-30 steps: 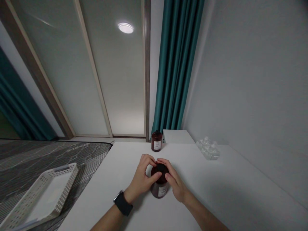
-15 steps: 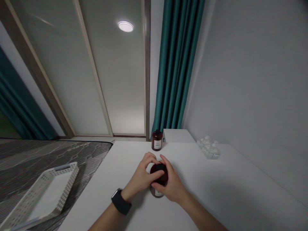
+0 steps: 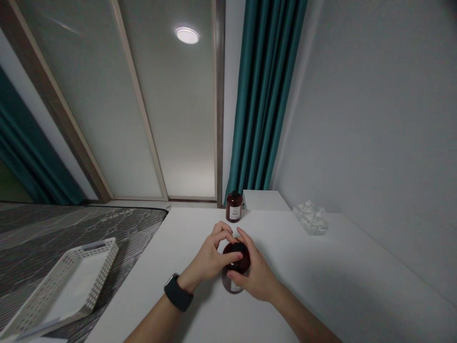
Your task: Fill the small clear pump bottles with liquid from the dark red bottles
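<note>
A dark amber bottle with a black cap stands on the white table in front of me. My left hand, with a black watch on its wrist, pinches the black cap from the left. My right hand wraps round the bottle's shoulder and body from the right. Both hands are closed on the bottle, and most of it is hidden by my fingers. A second, matching amber bottle stands apart at the table's far edge.
A white perforated basket tray lies on the dark patterned surface at the left. A clear wrapped bundle rests at the table's back right by the wall. A white box sits behind the far bottle. Teal curtains hang behind.
My right hand has moved from the cap's side down round the bottle's body. My left thumb and fingers have shifted on the cap. The view has drifted slightly.
</note>
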Action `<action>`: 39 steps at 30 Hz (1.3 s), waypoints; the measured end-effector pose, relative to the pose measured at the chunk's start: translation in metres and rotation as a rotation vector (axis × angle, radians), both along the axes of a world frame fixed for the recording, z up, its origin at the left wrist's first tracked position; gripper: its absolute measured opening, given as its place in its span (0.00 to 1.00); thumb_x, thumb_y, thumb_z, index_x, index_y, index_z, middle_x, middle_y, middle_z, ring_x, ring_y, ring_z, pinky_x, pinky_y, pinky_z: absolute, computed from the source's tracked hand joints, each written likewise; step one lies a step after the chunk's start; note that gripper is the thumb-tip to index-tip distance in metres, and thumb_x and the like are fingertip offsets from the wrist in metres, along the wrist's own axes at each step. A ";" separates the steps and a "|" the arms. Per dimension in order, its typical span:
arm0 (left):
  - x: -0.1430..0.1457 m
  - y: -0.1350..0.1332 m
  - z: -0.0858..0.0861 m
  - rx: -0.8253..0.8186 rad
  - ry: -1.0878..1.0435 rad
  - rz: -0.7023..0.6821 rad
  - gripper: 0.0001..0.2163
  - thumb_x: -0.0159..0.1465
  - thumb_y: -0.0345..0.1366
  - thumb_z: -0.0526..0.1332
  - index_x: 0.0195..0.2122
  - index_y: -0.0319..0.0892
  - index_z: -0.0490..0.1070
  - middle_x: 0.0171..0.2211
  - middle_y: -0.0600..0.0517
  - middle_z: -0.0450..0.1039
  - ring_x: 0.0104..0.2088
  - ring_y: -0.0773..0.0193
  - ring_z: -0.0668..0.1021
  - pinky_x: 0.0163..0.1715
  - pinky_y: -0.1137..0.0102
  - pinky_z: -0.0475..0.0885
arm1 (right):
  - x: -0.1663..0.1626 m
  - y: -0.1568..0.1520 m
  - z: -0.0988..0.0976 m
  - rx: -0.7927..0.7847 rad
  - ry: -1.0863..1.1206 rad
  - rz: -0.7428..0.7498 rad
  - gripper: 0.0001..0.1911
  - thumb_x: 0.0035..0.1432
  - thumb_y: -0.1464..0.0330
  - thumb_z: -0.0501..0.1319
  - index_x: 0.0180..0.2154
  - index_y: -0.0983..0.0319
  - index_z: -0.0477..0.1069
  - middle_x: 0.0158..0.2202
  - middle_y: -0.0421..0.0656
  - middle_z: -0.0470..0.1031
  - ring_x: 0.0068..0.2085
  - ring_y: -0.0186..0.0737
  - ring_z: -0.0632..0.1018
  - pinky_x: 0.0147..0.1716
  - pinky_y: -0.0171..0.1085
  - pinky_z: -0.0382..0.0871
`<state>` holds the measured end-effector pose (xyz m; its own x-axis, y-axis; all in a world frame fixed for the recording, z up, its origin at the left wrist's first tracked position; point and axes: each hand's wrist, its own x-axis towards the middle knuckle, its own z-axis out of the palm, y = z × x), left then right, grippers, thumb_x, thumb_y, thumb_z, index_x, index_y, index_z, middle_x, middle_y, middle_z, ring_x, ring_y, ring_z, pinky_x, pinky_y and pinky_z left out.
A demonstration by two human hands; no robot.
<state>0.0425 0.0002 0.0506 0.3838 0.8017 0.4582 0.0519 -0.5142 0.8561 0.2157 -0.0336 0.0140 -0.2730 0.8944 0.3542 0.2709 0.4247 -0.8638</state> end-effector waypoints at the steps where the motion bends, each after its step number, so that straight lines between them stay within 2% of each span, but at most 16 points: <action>1: 0.000 0.000 0.000 0.006 0.012 0.003 0.09 0.58 0.37 0.71 0.31 0.43 0.71 0.40 0.50 0.65 0.45 0.55 0.71 0.51 0.60 0.66 | 0.001 0.001 0.000 -0.006 0.013 0.017 0.51 0.47 0.70 0.71 0.69 0.57 0.49 0.63 0.53 0.66 0.62 0.55 0.70 0.62 0.55 0.62; 4: -0.002 0.001 -0.001 0.050 0.049 0.033 0.06 0.60 0.34 0.67 0.34 0.44 0.69 0.40 0.51 0.65 0.45 0.56 0.70 0.49 0.62 0.65 | 0.004 0.006 0.001 -0.068 0.055 0.082 0.51 0.47 0.71 0.71 0.68 0.57 0.50 0.64 0.52 0.65 0.62 0.54 0.69 0.64 0.55 0.59; 8: -0.003 0.004 -0.004 0.086 0.050 0.115 0.06 0.61 0.33 0.62 0.34 0.44 0.64 0.36 0.52 0.64 0.41 0.58 0.69 0.45 0.65 0.64 | 0.006 0.012 -0.002 -0.134 0.109 0.114 0.43 0.48 0.71 0.70 0.64 0.58 0.58 0.63 0.52 0.66 0.63 0.54 0.69 0.64 0.54 0.57; 11: -0.002 0.004 -0.004 0.063 0.064 0.125 0.07 0.59 0.33 0.64 0.33 0.44 0.65 0.37 0.53 0.64 0.42 0.58 0.70 0.45 0.65 0.64 | 0.004 0.014 -0.003 -0.127 0.131 0.111 0.39 0.48 0.71 0.70 0.61 0.58 0.60 0.62 0.51 0.68 0.62 0.54 0.69 0.63 0.54 0.58; 17: -0.001 0.002 0.000 0.024 0.034 0.093 0.07 0.57 0.31 0.67 0.31 0.43 0.68 0.36 0.53 0.65 0.42 0.58 0.70 0.45 0.65 0.64 | 0.002 0.012 -0.001 -0.128 0.122 0.094 0.39 0.46 0.71 0.71 0.59 0.59 0.61 0.59 0.50 0.71 0.60 0.55 0.71 0.62 0.53 0.60; 21: -0.004 0.006 -0.001 -0.004 -0.009 0.044 0.06 0.56 0.31 0.69 0.30 0.43 0.71 0.40 0.51 0.66 0.47 0.56 0.71 0.51 0.63 0.63 | 0.001 0.010 0.003 -0.118 0.118 0.097 0.36 0.49 0.70 0.70 0.58 0.59 0.61 0.58 0.50 0.71 0.59 0.54 0.72 0.61 0.52 0.61; 27: -0.005 0.008 -0.003 -0.024 -0.049 -0.009 0.06 0.58 0.32 0.70 0.31 0.43 0.72 0.48 0.48 0.66 0.59 0.51 0.67 0.61 0.57 0.56 | 0.001 0.010 0.004 -0.113 0.093 0.109 0.35 0.51 0.69 0.69 0.59 0.58 0.60 0.59 0.49 0.70 0.59 0.54 0.71 0.60 0.51 0.62; 32: -0.005 0.010 -0.007 -0.041 -0.084 -0.043 0.08 0.59 0.37 0.70 0.32 0.44 0.71 0.48 0.48 0.66 0.61 0.50 0.66 0.62 0.55 0.54 | -0.001 0.008 0.001 -0.106 0.144 0.148 0.34 0.53 0.62 0.69 0.58 0.59 0.60 0.57 0.50 0.70 0.59 0.54 0.71 0.59 0.51 0.63; 39: -0.005 0.010 -0.011 -0.008 -0.052 -0.032 0.10 0.61 0.42 0.69 0.35 0.44 0.71 0.45 0.48 0.67 0.54 0.51 0.70 0.56 0.58 0.62 | 0.002 0.010 -0.001 -0.007 0.108 0.190 0.33 0.62 0.51 0.61 0.62 0.59 0.57 0.60 0.52 0.67 0.62 0.53 0.69 0.61 0.50 0.62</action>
<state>0.0372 0.0106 0.0391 0.3849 0.7934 0.4716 -0.0087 -0.5078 0.8614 0.2172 -0.0233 0.0132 -0.3975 0.8331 0.3846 0.0919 0.4532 -0.8867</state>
